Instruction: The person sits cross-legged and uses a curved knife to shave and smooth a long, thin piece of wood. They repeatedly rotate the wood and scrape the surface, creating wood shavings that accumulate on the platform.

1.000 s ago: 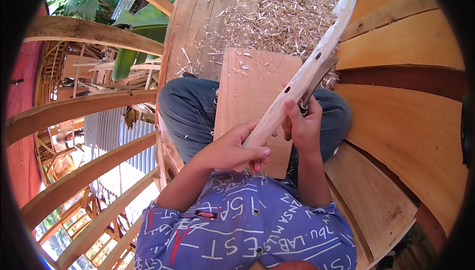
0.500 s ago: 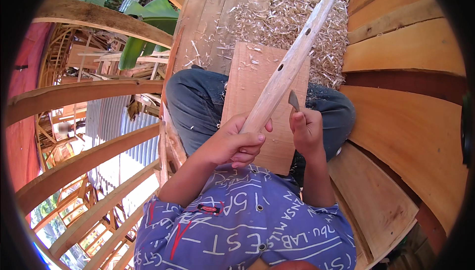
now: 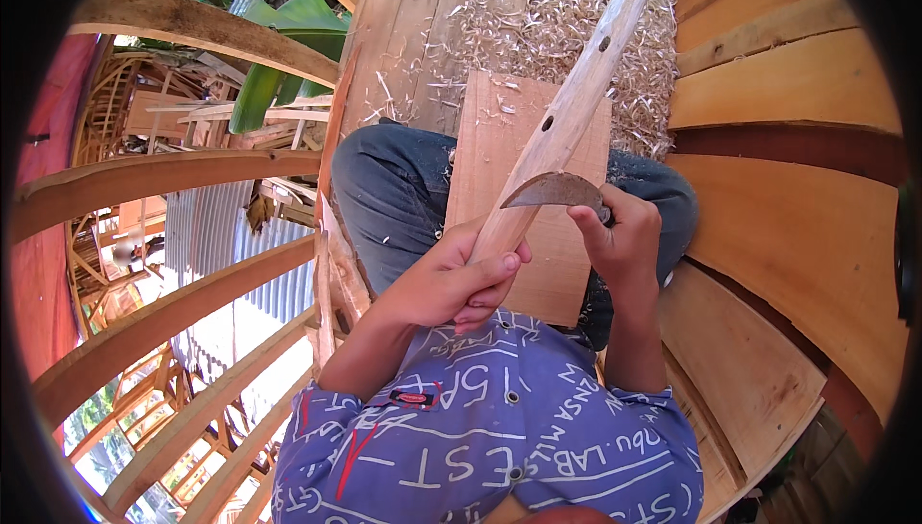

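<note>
My left hand (image 3: 471, 279) is wrapped round the near end of a long pale wooden pole (image 3: 567, 130) with dark oval holes along it. The pole slants up and away to the far right, over a flat wooden board (image 3: 480, 145) lying across my lap. In my right hand (image 3: 619, 236) is a knife with a curved, sickle-like blade (image 3: 552, 190). Its blade lies across the pole just beyond my left hand, the tip pointing left. Most of the knife's handle is hidden in my fist.
Curled wood shavings (image 3: 519, 29) cover much of the plank floor (image 3: 394, 63) ahead. Curved planks (image 3: 788, 217) rise on my right. Bare wooden ribs (image 3: 173, 173) stand on my left, with corrugated metal sheets (image 3: 206, 236) and stacked timber beyond them.
My right hand has turned and brought the curved blade from beside the pole to across it. My left hand keeps its hold on the pole; the view has shifted slightly.
</note>
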`<state>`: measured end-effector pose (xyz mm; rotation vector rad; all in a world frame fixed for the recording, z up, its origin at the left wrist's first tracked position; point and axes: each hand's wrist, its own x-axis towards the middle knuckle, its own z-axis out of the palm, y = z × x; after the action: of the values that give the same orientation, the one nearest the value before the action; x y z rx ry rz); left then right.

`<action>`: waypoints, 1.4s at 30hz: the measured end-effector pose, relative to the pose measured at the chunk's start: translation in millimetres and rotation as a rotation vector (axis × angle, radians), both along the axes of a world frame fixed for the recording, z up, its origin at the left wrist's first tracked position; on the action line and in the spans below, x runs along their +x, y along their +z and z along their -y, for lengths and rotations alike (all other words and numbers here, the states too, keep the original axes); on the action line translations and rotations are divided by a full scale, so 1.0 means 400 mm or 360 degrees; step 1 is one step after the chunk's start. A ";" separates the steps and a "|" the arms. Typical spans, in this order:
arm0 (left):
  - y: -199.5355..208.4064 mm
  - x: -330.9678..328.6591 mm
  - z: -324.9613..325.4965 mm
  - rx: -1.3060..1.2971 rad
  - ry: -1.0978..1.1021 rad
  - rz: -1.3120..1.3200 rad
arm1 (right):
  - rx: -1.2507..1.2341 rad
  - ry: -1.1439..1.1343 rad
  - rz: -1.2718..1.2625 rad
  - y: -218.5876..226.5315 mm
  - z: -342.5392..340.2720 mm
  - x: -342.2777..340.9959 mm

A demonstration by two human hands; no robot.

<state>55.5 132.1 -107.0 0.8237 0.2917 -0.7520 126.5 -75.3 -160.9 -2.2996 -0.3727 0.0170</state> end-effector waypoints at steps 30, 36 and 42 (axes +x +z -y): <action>-0.105 0.055 0.100 0.0916 -0.0147 0.0882 | 0.1612 -0.0196 -0.0790 -0.053 0.037 -0.012; 0.074 0.021 -0.049 0.1571 -0.0295 0.1722 | 0.1394 -0.0272 -0.0704 -0.033 0.100 0.041; 0.003 0.062 -0.180 0.2570 -0.0630 0.1395 | 0.1653 -0.0263 -0.0848 -0.062 0.143 0.102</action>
<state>80.2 204.3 -106.0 2.6850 -0.1492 -0.3052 167.3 -132.5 -185.8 -1.2185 0.0947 0.2794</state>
